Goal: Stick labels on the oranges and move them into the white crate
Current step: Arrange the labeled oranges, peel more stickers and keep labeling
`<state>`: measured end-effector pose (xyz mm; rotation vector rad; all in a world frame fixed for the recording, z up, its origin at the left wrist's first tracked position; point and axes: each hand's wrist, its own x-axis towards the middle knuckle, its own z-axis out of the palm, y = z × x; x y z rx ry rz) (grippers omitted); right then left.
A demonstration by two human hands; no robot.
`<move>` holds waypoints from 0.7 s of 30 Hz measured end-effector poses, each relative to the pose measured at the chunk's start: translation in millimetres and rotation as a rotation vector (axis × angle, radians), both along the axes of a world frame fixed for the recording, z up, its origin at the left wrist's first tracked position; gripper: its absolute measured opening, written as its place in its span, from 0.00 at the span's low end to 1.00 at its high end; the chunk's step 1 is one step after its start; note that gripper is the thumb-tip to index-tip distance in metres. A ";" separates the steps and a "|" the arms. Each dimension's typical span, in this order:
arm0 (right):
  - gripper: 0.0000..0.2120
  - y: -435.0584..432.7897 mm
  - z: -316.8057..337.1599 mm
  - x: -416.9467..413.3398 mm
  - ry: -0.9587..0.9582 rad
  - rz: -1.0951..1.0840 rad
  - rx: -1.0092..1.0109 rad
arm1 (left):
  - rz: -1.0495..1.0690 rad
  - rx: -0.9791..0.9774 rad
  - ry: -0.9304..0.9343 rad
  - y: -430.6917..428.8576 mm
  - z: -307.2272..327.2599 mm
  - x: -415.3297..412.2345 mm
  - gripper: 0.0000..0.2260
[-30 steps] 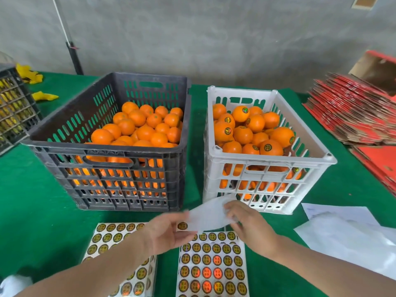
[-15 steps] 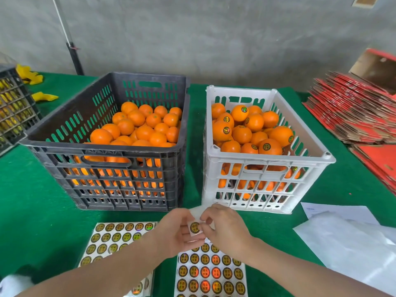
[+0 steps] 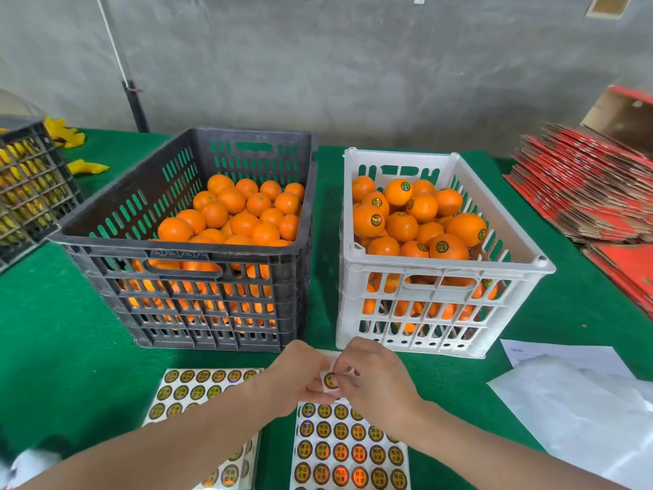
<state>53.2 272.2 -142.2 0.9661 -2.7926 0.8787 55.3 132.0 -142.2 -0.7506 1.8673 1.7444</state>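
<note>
Nearest us, 2 label sheets lie on the green cloth (image 3: 53, 330): the full sheet (image 3: 348, 454) at 6 o'clock under our wrists, the second sheet (image 3: 198, 390) at 8 o'clock. Just beyond, our left hand (image 3: 293, 380) and right hand (image 3: 378, 383) meet, the fingers of both pinching a small scrap of backing that carries 1 round label (image 3: 331, 380). We judge we are peeling it free. Next we need a clean lift by its edge, then a reach to 11 o'clock, where the unlabelled oranges (image 3: 243, 224) sit in the black crate (image 3: 176, 252), well apart from the hands. The white crate (image 3: 441, 267), at 1 o'clock, holds labelled oranges (image 3: 447, 247).
</note>
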 end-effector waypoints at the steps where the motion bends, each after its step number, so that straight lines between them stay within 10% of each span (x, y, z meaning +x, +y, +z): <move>1: 0.04 0.9 1.0 2.6 0.036 0.042 0.003 | -0.020 0.006 -0.002 -0.9 0.3 0.2 0.11; 6: 0.04 0.4 27.6 2.6 0.036 0.078 -0.253 | -0.238 0.048 0.001 -11.0 -8.4 6.6 0.11; 10: 0.02 -20.1 72.6 -23.6 0.105 0.077 -0.438 | -0.439 -0.334 -0.058 -26.5 -16.8 13.7 0.12; 14: 0.01 -58.0 98.9 -50.3 0.240 0.151 -0.460 | -0.365 -0.615 0.368 -53.3 22.9 4.3 0.12; 21: 0.13 -132.5 109.0 -96.6 0.253 0.224 -0.467 | 0.007 -0.442 1.001 -125.6 123.3 -28.0 0.11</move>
